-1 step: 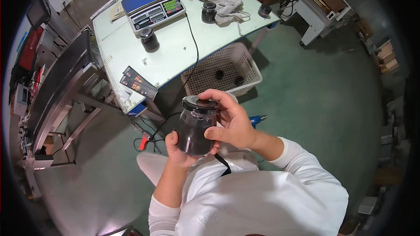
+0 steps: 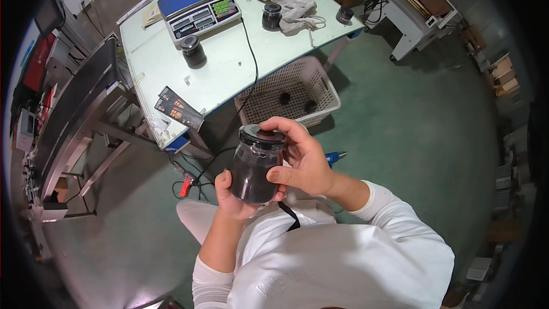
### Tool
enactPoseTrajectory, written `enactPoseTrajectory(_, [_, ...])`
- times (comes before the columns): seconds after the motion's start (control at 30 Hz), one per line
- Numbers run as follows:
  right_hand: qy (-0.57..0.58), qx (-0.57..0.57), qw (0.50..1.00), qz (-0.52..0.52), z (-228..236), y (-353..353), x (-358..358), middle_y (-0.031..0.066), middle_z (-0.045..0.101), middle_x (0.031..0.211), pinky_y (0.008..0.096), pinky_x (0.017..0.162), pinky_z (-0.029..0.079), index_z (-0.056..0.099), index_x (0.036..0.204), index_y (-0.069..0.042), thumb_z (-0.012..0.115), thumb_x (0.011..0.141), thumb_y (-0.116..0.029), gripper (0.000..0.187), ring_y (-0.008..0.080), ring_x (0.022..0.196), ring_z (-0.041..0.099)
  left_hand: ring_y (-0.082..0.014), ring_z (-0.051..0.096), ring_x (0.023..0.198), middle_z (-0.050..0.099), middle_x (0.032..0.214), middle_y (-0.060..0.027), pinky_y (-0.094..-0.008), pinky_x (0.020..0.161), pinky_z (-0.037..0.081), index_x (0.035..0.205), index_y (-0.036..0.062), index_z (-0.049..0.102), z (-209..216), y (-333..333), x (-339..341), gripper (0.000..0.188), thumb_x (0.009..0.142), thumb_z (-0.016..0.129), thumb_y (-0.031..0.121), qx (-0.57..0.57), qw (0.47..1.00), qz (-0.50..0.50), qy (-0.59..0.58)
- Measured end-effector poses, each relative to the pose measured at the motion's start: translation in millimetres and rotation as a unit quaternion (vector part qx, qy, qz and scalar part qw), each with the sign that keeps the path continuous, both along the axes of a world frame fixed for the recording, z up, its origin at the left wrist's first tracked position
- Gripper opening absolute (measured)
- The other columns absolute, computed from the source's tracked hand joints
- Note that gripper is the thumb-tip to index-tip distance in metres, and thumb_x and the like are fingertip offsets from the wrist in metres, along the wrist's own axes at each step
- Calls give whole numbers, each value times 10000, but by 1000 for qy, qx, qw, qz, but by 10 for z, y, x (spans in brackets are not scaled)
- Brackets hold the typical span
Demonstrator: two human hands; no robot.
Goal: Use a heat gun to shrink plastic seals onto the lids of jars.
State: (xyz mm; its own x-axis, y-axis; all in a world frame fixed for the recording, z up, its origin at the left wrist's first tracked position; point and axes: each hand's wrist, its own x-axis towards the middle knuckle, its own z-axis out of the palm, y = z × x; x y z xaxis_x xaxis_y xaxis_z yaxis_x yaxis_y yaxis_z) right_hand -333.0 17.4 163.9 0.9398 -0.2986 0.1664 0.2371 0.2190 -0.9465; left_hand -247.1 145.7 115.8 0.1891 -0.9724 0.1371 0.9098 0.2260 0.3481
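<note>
A glass jar (image 2: 253,174) with dark contents and a black lid is held in front of my body, slightly tilted. My left hand (image 2: 234,199) cups its lower part, with the thumb against the left side and fingers partly hidden behind. My right hand (image 2: 303,163) grips it from the right, its thumb pressed on the glass and its index finger reaching up to the lid. Similar closed jars stand on the table ahead: one dark jar (image 2: 193,52) in front of the scale, another jar (image 2: 271,17) beside a grey cloth (image 2: 291,10), and a smaller-looking jar (image 2: 344,15) at the right corner.
A white table (image 2: 229,83) carries a blue-topped scale (image 2: 197,0) and dark printed strips (image 2: 178,110). Its black cable hangs over the front edge. Below stands a pale plastic basket (image 2: 326,94) holding dark round things. A conveyor (image 2: 80,97) runs at left; a red-handled tool (image 2: 186,187) hangs near the table leg.
</note>
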Motion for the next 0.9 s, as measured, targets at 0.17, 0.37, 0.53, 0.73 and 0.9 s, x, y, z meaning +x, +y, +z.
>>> enactPoseTrajectory(0.17, [-6, -5, 999, -41, -13, -15, -37, 80, 445, 1194, 314, 909, 407, 353, 1286, -37, 742, 742, -157, 680, 155, 1074, 476, -296, 628, 799, 574, 1056, -175, -344, 637, 539, 1254, -23, 395, -48, -26, 26, 784, 820, 358, 629, 23, 998, -12, 51])
enactPoseTrajectory(0.37, [-11, -8, 997, -78, -89, -54, -60, 76, 437, 1210, 311, 914, 396, 351, 1288, -36, 750, 732, -160, 695, 154, 1105, 450, -274, 617, 888, 544, 1146, -161, -356, 670, 550, 1272, -3, 389, 6, -111, 18, 736, 859, 333, 605, 44, 994, -22, 93])
enactPoseTrajectory(0.53, [-24, -9, 996, -86, -101, -97, -87, 75, 442, 1213, 314, 923, 389, 361, 1285, -33, 736, 743, -142, 668, 155, 1103, 454, -271, 600, 946, 516, 1192, -169, -396, 715, 556, 1287, 4, 374, -31, -83, -4, 690, 864, 418, 548, 57, 996, -7, 69])
enactPoseTrajectory(0.73, [-80, -69, 991, -78, -189, -127, -96, 82, 460, 1208, 324, 938, 388, 449, 1239, -13, 671, 788, -59, 505, 169, 1096, 476, -277, 603, 938, 511, 1172, -183, -400, 741, 565, 1288, 7, 341, -66, -103, 8, 660, 830, 584, 416, 80, 996, 29, 35])
enactPoseTrajectory(0.9, [-86, -48, 993, -66, -196, -140, -80, 106, 454, 1253, 329, 946, 391, 466, 1248, -18, 642, 801, -19, 480, 178, 1117, 474, -279, 611, 910, 516, 1141, -176, -394, 721, 571, 1273, 25, 337, -69, -123, -7, 647, 818, 614, 391, 90, 994, 59, 36])
